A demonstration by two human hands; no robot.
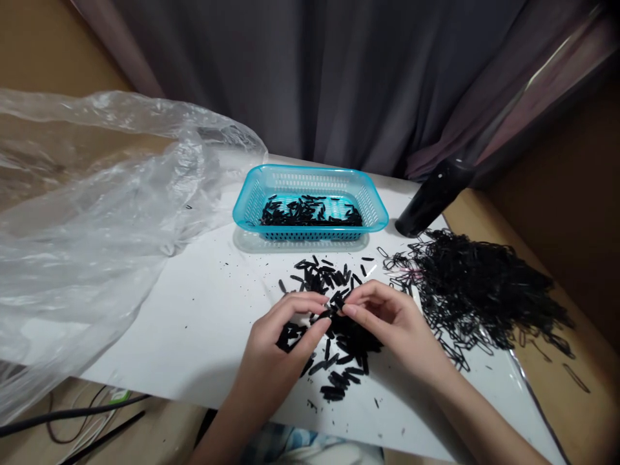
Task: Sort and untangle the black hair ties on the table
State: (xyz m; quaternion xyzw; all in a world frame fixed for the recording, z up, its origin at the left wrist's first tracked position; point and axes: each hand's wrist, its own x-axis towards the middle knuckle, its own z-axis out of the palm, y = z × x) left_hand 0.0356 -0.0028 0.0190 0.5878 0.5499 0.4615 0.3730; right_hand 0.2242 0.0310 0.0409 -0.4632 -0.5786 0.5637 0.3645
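Over a heap of small, narrow black pieces (pixel 361 342), my left hand (pixel 283 332) has its thumb and fingertips closed around a small black piece. Close by, my right hand (pixel 392 316) pinches a small black piece (pixel 338 301) between thumb and forefinger. The fingertips of both hands nearly meet, so exactly how the pieces touch is hard to make out. More such pieces lie loose on the white tabletop (pixel 188 323) in front of and behind the hands.
Beyond the heap stands a blue plastic basket (pixel 310 230) holding many black pieces. A tangled pile of thin black wire loops (pixel 489 290) lies at the right, below a dark cylinder (pixel 433 197). Clear plastic sheeting (pixel 111 194) covers the left side. Cables (pixel 77 413) hang at lower left.
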